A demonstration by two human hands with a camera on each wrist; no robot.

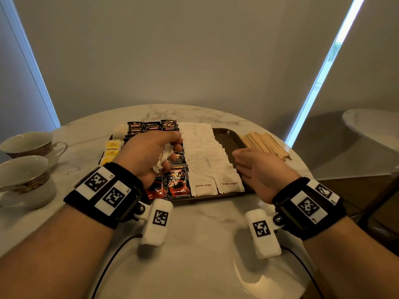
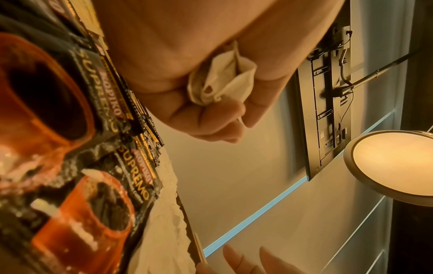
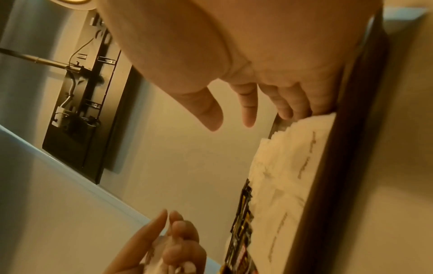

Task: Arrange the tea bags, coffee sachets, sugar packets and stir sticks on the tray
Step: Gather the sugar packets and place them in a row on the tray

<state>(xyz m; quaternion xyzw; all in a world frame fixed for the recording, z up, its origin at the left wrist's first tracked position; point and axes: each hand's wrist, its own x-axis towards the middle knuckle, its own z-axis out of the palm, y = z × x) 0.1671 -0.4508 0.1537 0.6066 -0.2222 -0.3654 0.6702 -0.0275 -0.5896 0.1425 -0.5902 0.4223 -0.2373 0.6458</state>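
Note:
A dark brown tray on the marble table holds yellow tea bags, black Kopiko coffee sachets and two overlapping rows of white brown sugar packets. My left hand hovers over the coffee sachets and grips a small bunch of white sugar packets, whose crumpled ends poke out of the fist. My right hand is held flat, fingers straight, with its edge against the right side of the sugar rows. Wooden stir sticks lie piled on the table just right of the tray.
Two teacups on saucers stand at the table's left edge. A white plate sits near the front edge under my wrists. A second small table stands to the right. The wall is close behind the table.

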